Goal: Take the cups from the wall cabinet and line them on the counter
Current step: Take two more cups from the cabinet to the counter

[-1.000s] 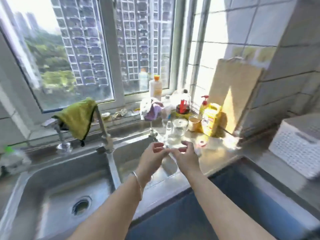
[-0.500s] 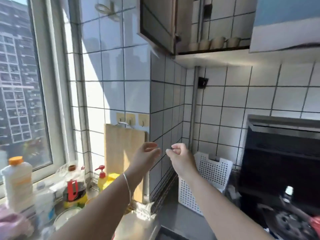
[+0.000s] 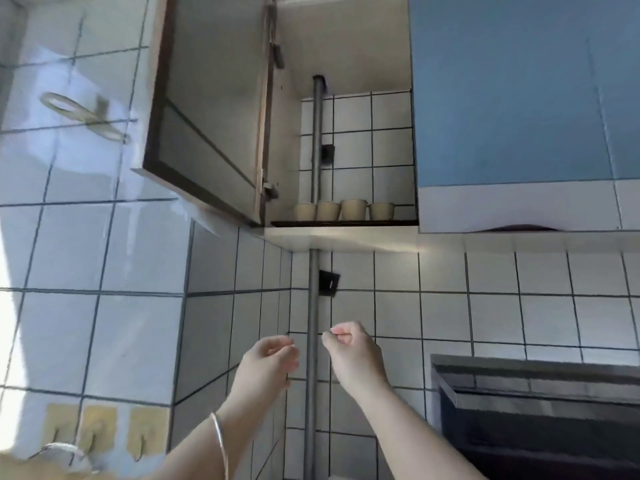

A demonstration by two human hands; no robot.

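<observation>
Several beige cups (image 3: pixel 353 209) stand in a row on the bottom shelf of the wall cabinet (image 3: pixel 346 64), whose door (image 3: pixel 207 109) hangs open to the left. Both hands are raised in front of the tiled wall, well below the shelf. My left hand (image 3: pixel 268 362) has loosely curled fingers and holds nothing. My right hand (image 3: pixel 353 351) is curled with its fingertips pinched together, nothing visible in it. A thin bangle sits on the left wrist. The counter is out of view.
A vertical metal pipe (image 3: pixel 313 341) runs up the corner between the hands and into the cabinet. A blue cabinet door (image 3: pixel 519 88) stays closed at right, above a black range hood (image 3: pixel 540 410). Wall hooks (image 3: pixel 100 434) and hanging scissors (image 3: pixel 83 116) are at left.
The view has swung from the sink and counter up to the open wall cabinet. Both hands have risen with it, still held close together with nothing in them.
</observation>
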